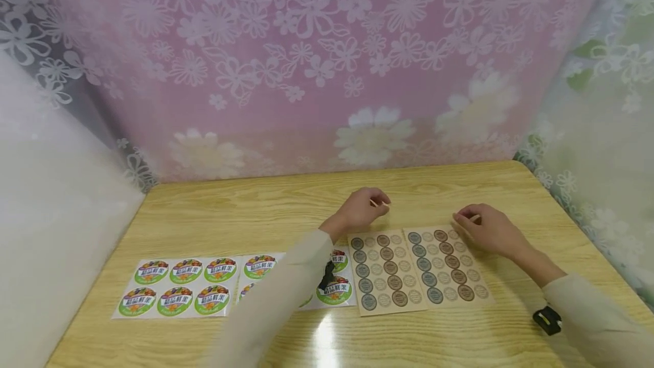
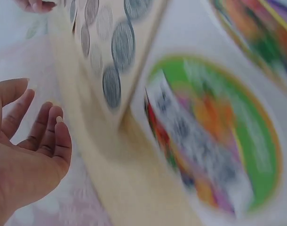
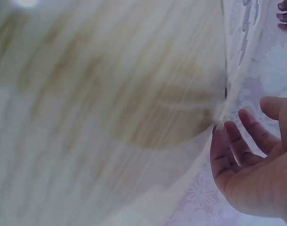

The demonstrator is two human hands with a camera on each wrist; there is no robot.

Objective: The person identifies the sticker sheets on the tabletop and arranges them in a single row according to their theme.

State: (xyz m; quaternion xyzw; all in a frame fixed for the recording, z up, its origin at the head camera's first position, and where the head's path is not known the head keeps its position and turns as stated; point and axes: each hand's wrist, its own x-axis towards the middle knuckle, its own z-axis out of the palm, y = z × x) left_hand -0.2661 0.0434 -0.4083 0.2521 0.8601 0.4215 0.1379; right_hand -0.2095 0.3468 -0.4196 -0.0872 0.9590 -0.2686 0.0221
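Two tan sheets of small round stickers, a left sheet [image 1: 387, 294] and a right sheet [image 1: 444, 277], lie side by side on the wooden table. My left hand [image 1: 363, 208] hovers just past the far edge of the left sheet. Its fingers are loosely bent, with a gap to the thumb, and hold nothing in the left wrist view. Close to the far right corner of the right sheet is my right hand [image 1: 487, 229]. In the right wrist view its fingertips [image 3: 221, 134] are right at the table's edge line, thumb apart, with nothing gripped.
White sheets of round fruit labels [image 1: 175, 301] lie in a row to the left, partly covered by my left sleeve [image 1: 291, 283]. A flowered cloth [image 1: 317, 72] hangs behind the wooden table [image 1: 255, 203]. Black straps sit on both wrists.
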